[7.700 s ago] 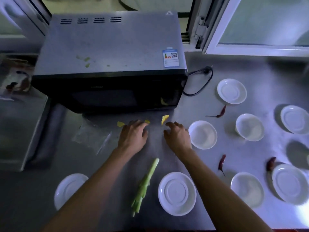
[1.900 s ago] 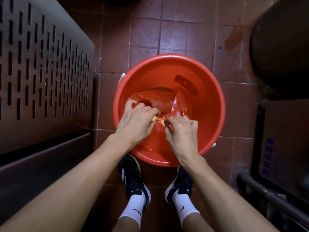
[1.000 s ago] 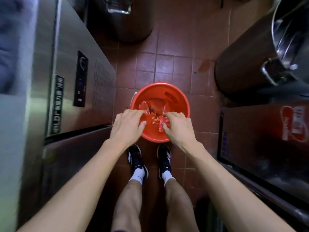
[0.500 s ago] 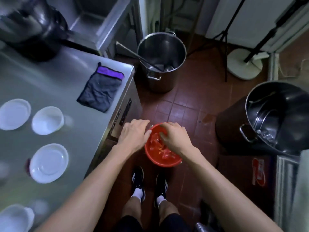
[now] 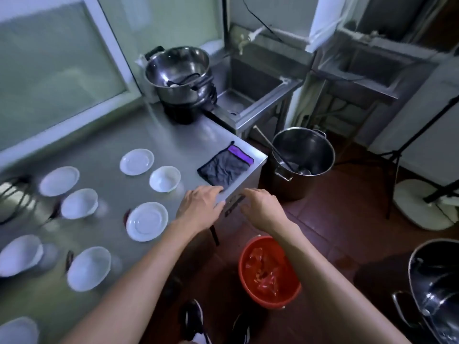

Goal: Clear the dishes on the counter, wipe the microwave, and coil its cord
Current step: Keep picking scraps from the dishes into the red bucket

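Steel counter (image 5: pixel 159 135), blurred dishes (image 5: pixel 147 221), cord (image 5: pixel 15 194) cut off left

Brushed steel counter (image 5: pixel 104 135), glossy white dishes (image 5: pixel 147 221), seemingly crumpled cloth (image 5: pixel 224 168)

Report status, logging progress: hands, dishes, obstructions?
Left hand, right hand open, empty. White ceramic dishes uncleared on steel counter. Dark folded cloth nearby.

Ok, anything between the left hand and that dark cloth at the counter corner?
Nothing visible. The left hand is at the counter edge, and the dark cloth lies flat just beyond its fingertips; the nearest bowl sits off to the side.
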A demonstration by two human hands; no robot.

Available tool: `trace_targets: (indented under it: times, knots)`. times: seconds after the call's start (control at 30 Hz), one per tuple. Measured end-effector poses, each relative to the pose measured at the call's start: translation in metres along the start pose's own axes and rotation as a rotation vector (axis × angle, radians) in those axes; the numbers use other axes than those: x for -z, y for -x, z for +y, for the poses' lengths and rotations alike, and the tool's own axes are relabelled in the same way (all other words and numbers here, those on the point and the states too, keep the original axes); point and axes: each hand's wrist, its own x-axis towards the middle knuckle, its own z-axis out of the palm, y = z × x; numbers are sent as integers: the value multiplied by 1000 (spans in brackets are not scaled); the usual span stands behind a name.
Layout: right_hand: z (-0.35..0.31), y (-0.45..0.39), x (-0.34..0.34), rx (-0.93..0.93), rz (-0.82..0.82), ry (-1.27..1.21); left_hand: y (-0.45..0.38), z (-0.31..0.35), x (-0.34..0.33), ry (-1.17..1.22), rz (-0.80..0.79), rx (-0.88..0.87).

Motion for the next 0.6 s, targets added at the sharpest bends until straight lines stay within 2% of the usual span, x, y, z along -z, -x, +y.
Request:
trace_targets:
  times: [0.3, 0.6]
  knots:
    - [-103, -8, -17, 243, -60, 5, 84, -90, 46, 35, 117, 252]
    - [-231, 39, -68, 423, -55, 6, 208, -166, 63, 46, 235, 345]
